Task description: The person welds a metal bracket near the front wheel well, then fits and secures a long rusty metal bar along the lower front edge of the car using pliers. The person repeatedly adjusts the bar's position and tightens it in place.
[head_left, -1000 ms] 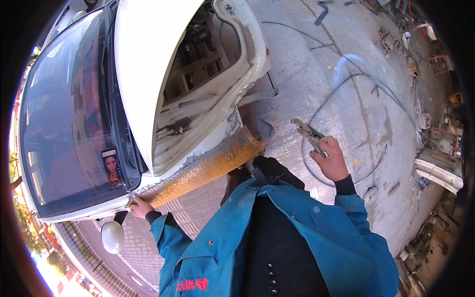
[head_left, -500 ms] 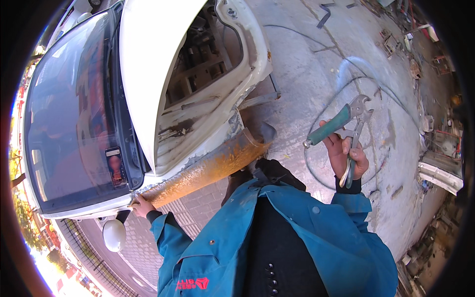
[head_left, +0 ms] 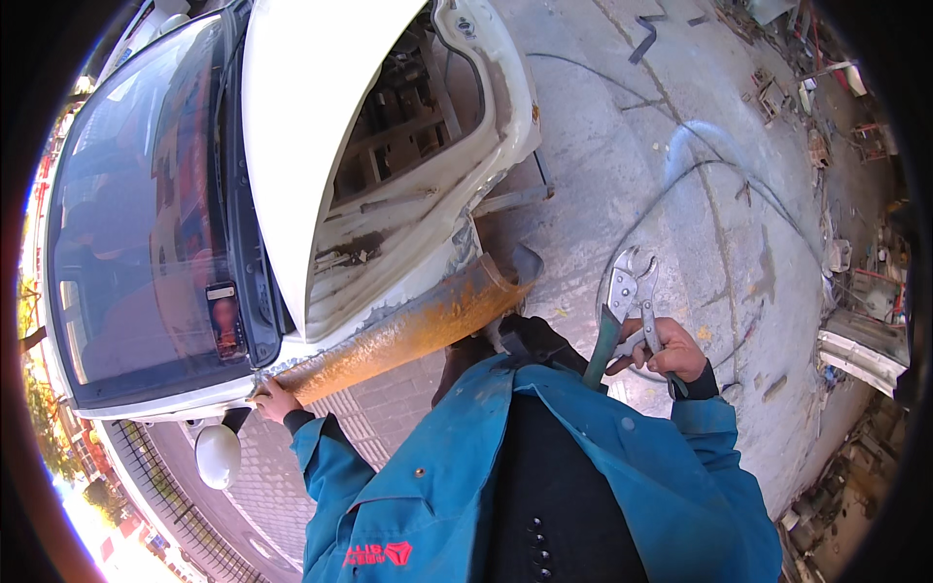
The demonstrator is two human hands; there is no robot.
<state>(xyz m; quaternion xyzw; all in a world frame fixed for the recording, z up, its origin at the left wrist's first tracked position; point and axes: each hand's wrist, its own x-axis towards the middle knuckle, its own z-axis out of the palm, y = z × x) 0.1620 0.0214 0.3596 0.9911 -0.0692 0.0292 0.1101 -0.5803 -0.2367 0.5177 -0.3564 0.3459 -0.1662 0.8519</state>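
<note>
In my right hand (head_left: 680,352) is a pair of locking pliers (head_left: 630,291) with silver jaws and green-covered handles. The jaws point up and away from me, parted, with nothing between them. My left hand (head_left: 278,399) pinches the left end of a curved, rusty metal panel (head_left: 408,332), where it meets the car below the windshield corner. This panel lies along the near side of the white car body (head_left: 389,282). The fingertips of my left hand are partly hidden at the panel edge.
A raised white hood (head_left: 292,146) stands over the open engine bay (head_left: 389,126). The side mirror (head_left: 218,457) sticks out near my left arm. A dark cable (head_left: 641,209) loops over the concrete floor. Scrap parts (head_left: 865,282) line the far right.
The locking pliers have come down and left, toward my body. They have turned from lying slanted to pointing up. My left hand stays at the panel end.
</note>
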